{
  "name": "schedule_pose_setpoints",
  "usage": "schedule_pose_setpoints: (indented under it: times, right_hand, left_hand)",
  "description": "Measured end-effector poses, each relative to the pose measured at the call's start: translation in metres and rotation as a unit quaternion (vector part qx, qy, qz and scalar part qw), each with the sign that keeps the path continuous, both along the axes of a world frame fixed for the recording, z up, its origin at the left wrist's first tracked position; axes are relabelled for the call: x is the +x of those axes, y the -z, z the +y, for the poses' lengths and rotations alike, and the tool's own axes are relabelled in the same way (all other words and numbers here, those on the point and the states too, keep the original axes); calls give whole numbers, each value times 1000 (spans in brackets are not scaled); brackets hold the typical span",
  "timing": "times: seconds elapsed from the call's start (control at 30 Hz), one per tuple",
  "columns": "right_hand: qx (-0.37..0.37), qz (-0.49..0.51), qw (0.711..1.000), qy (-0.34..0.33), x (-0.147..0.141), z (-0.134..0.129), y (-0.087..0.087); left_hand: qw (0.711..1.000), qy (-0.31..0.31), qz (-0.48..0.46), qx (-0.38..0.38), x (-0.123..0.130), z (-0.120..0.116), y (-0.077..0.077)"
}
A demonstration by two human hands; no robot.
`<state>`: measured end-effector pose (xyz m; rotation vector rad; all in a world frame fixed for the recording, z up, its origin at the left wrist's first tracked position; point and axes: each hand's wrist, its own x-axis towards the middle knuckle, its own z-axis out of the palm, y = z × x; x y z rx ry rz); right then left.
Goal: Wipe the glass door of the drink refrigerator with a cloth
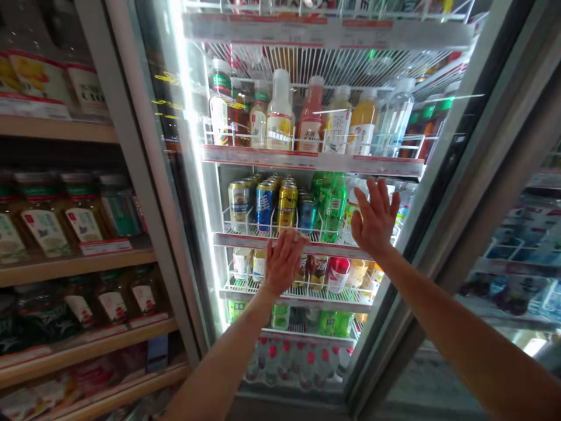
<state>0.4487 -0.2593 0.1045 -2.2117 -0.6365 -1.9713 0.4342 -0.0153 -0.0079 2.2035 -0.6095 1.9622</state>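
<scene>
A lit upright drinks cooler fills the middle of the head view. My left hand (284, 263) is in front of the cooler's can shelf edge (258, 241), palm away from me, fingers stretched forward and lying flat. A pale patch shows at its fingertips; I cannot make out what it is. My right hand (374, 219) is raised with fingers spread and nothing in it, just right of the green bottles (333, 204). Nearest my left hand are a gold can (287, 204) and a blue can (265, 206). Whether either hand touches anything is unclear.
Bottled drinks (280, 117) line the shelf above. Red-labelled containers (338, 273) and red-capped bottles (309, 368) stand lower down. A metal door frame (438, 251) bounds the right side. Wooden shelves (109, 257) with bottles are at left.
</scene>
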Motion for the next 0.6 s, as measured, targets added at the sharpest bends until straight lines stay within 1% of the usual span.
schedule_pose_setpoints:
  times: [0.03, 0.07, 0.1, 0.17, 0.23, 0.27, 0.3, 0.33, 0.37, 0.43, 0.53, 0.6]
  right_hand:
    - [4, -10, 1000, -9, -3, 1, 1]
    - [5, -17, 1000, -22, -6, 4, 4]
    - [0, -18, 999, -43, -11, 9, 8]
    - [-36, -1, 993, -114, -22, 25, 20]
    - [-94, 35, 972, -212, -33, 48, 36]
    - [-106, 49, 961, -252, -36, 60, 45]
    - [-109, 61, 954, -274, -38, 71, 53]
    - [-103, 70, 953, -278, -39, 83, 60]
    - [-94, 76, 957, -264, -39, 93, 66]
    - [-75, 84, 972, -206, -38, 114, 77]
    - [-50, 68, 988, -126, -33, 138, 87]
    - [-53, 40, 993, -102, -29, 138, 89]
  left_hand:
    - [1000, 1, 4, 9, -1, -9, 0]
    - [1000, -5, 3, -10, -2, -14, -1]
    - [999, -12, 0, -45, -3, -18, -2]
    - [995, -12, 8, -102, -2, -23, -5]
    - [993, 20, 27, -111, -3, -28, -6]
    - [993, 44, 38, -103, -4, -30, -6]
    - [992, 67, 53, -94, -7, -29, -5]
    - [990, 85, 67, -87, -10, -27, -3]
    - [989, 94, 81, -82, -14, -20, 0]
    - [989, 83, 107, -65, -24, 0, 7]
    - [991, 1, 114, -74, -34, 39, 18]
    - [989, -47, 121, -65, -35, 59, 22]
